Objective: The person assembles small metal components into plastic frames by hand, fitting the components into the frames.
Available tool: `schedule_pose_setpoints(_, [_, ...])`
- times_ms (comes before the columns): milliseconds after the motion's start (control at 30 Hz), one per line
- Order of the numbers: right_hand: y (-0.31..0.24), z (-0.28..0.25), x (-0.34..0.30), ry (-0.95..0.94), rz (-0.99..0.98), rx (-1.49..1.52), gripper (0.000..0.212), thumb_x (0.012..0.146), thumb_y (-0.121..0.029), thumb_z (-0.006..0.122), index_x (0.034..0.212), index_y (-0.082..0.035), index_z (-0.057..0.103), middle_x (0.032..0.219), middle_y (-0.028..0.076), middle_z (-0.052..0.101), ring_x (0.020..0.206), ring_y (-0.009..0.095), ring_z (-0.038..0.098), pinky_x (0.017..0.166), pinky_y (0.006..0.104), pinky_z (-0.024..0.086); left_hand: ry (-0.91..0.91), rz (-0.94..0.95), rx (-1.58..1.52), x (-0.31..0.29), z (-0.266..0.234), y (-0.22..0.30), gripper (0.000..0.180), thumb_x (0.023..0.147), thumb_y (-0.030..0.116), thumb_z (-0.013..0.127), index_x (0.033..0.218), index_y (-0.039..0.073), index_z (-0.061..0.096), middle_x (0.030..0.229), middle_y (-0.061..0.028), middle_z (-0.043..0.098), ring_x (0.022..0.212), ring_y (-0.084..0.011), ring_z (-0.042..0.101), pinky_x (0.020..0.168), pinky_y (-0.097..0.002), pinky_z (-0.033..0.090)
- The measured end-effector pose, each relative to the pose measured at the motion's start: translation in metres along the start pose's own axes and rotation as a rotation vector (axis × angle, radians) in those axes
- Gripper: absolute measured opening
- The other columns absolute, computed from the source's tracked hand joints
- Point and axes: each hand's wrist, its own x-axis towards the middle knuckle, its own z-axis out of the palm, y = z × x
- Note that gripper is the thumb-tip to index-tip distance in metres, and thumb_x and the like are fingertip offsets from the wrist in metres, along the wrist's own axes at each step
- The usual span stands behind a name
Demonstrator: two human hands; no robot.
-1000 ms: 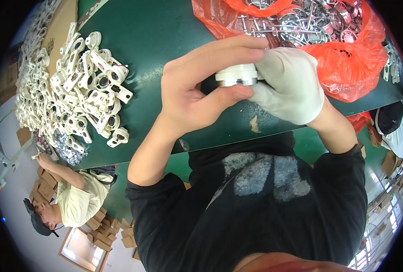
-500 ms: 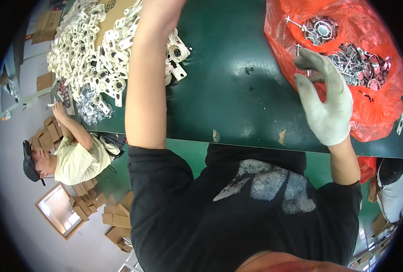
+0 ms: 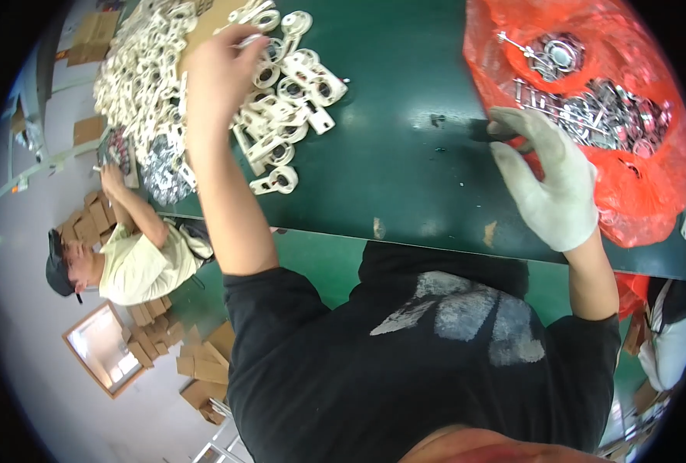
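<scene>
Where white ring-ended parts [image 3: 150, 81] lie heaped toward ten o'clock, your bare left hand [image 3: 221, 77] bends its fingers over them; whether they grasp one cannot be told. Toward two o'clock, your gloved right hand [image 3: 550, 179], fingers released and parted, is beside the red bag [image 3: 642, 193] of metal pieces [image 3: 617, 119].

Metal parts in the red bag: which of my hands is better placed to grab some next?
Right, probably: your gloved right hand is open beside the red bag; your left hand is at the white parts.
</scene>
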Motion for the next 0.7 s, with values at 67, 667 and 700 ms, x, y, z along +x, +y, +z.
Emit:
schedule_pose_setpoints(67, [-0.009, -0.003, 0.004, -0.055, -0.031, 0.088, 0.03, 0.092, -0.015, 0.07, 0.117, 0.001, 0.067, 0.1, 0.017, 0.072, 0.093, 0.032, 0.072, 0.084, 0.0382, 0.057, 0.25, 0.14, -0.083, -0.018, -0.032, -0.008, 0.025, 0.092, 0.026, 0.076, 0.108, 0.006, 0.077, 0.088, -0.0122, 0.076, 0.079, -0.0145, 0.07, 0.072, -0.0295, 0.053])
schedule_pose_setpoints(667, [0.01, -0.031, 0.023, 0.841, 0.192, 0.879, 0.031, 0.111, -0.03, 0.047, 0.126, -0.003, 0.054, 0.072, -0.001, 0.047, 0.063, 0.011, 0.05, 0.06, 0.0251, 0.044, 0.081, 0.844, -0.443, -0.018, 0.113, 0.208, 0.019, 0.092, 0.016, 0.068, 0.107, 0.004, 0.068, 0.102, -0.0139, 0.07, 0.091, -0.0311, 0.071, 0.079, -0.0413, 0.057])
schedule_pose_setpoints(700, [0.008, -0.031, 0.023, 0.836, 0.187, 0.863, 0.03, 0.111, -0.028, 0.048, 0.126, -0.003, 0.054, 0.073, -0.001, 0.047, 0.064, 0.01, 0.051, 0.06, 0.0248, 0.043, 0.019, 0.814, -0.43, -0.011, 0.116, 0.219, 0.015, 0.091, 0.015, 0.067, 0.102, 0.005, 0.067, 0.1, -0.0142, 0.069, 0.096, -0.0357, 0.069, 0.079, -0.0452, 0.057])
